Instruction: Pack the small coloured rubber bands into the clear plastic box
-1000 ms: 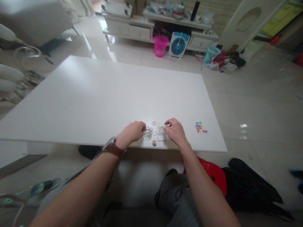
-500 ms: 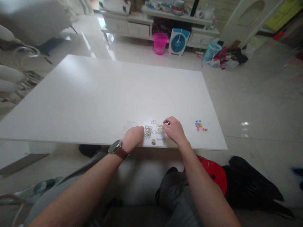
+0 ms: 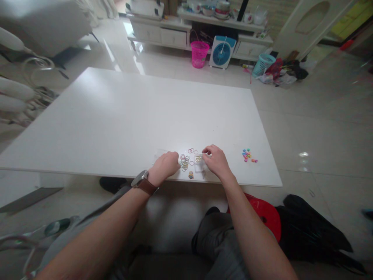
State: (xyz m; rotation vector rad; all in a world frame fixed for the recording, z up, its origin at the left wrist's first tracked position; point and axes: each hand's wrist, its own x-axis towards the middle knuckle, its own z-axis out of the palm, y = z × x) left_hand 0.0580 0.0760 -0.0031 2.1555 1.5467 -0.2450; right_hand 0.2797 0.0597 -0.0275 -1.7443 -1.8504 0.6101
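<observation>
My left hand [image 3: 164, 166], with a brown-strapped watch on the wrist, rests curled at the left edge of a pile of several small coloured rubber bands [image 3: 184, 161] near the table's front edge. Its fingertips are pinched together among the bands; what they hold is too small to see. My right hand [image 3: 216, 161] is curled around a small clear plastic box [image 3: 198, 164] with bands inside. A tiny yellow-and-blue charm [image 3: 190, 175] lies just in front of the bands. A clear lid [image 3: 161, 153] lies beyond my left hand.
A cluster of small coloured beads [image 3: 248, 155] lies to the right on the white table [image 3: 131, 116]. A red stool [image 3: 264, 215] and a black bag [image 3: 314, 233] sit below on my right. Farther off stand a pink basket [image 3: 199, 54], a blue fan [image 3: 222, 52] and chairs [image 3: 17, 89].
My left hand drew back slightly towards the table edge and then returned to the bands. My right hand stayed on the clear box.
</observation>
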